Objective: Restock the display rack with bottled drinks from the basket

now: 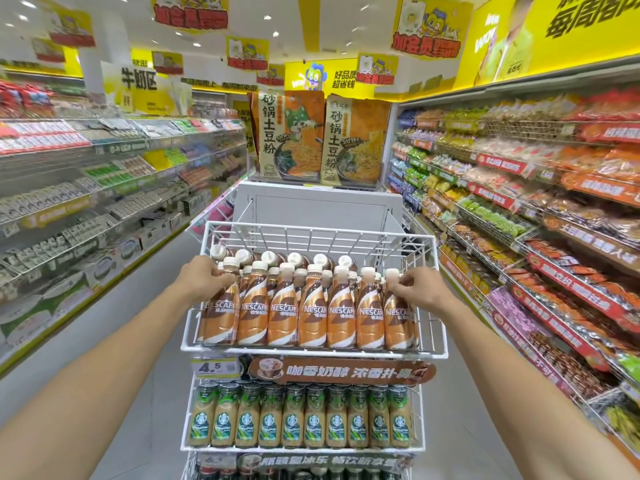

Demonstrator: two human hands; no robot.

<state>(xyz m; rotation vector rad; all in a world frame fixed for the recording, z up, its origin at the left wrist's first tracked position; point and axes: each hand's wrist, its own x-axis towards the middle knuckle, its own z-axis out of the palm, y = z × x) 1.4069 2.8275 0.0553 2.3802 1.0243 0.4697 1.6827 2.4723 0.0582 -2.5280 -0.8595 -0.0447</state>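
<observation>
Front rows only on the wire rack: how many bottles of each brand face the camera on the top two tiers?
Nescafe bottles, top tier front row: 7
Starbucks bottles, second tier front row: 10
Total: 17
More bottles stand behind; those rows cannot be counted.

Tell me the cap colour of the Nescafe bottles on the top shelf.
White, or off-white, on the Nescafe bottles; clearest in the head view.

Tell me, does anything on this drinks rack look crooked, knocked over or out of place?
Mostly tidy. The front Nescafe bottles stand upright in an even row, as do the Starbucks bottles below. Only the back bottles in the top wire basket lean or lie tipped. Behind them the basket is bare.
</observation>
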